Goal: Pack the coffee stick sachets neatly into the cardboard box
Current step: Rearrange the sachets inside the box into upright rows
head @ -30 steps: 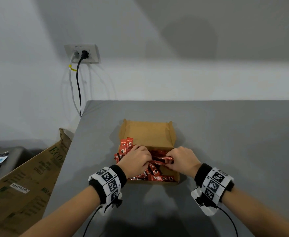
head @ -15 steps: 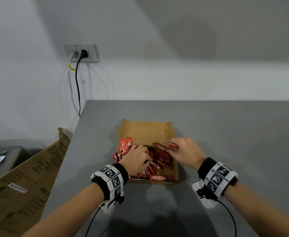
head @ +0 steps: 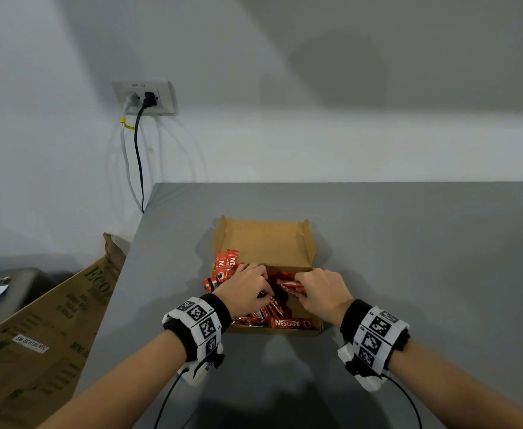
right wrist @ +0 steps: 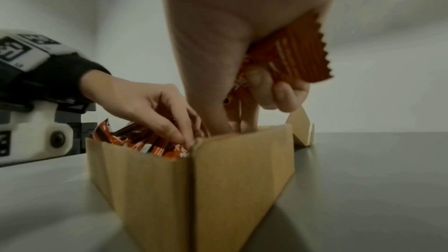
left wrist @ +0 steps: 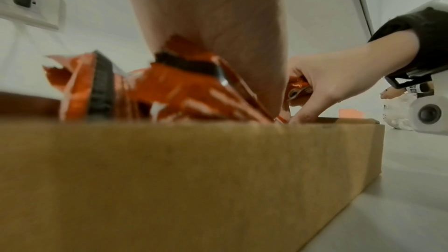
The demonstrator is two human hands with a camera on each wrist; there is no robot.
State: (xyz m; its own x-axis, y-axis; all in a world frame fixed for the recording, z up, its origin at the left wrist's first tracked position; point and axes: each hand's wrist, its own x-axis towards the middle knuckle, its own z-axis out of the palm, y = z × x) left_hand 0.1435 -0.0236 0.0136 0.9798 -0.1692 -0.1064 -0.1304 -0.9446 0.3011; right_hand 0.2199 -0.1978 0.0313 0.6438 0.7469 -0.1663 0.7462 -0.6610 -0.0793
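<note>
Currently | cardboard box [head: 263,243] on table [head: 408,243], red sachets [head: 280,322] heaped inside | left hand [head: 244,289] fingers curled into heap | right hand [right wrist: 242,55] clutches sachet bundle [right wrist: 290,58] | risk: upright sachets [head: 226,263] at left wall may spill out if nudged.

The right hand [head: 323,294], which half a second before had lifted out toward the far right corner of the cardboard box [head: 263,243] with one sachet pinched at its fingertips, came back down into the box. It now gripped a red sachet [head: 289,286] lying crosswise, just beside the left hand's fingers. The left hand [head: 247,291] shifted only slightly over the heap of sachets [head: 269,314], its fingertips pressed in among them.
</note>
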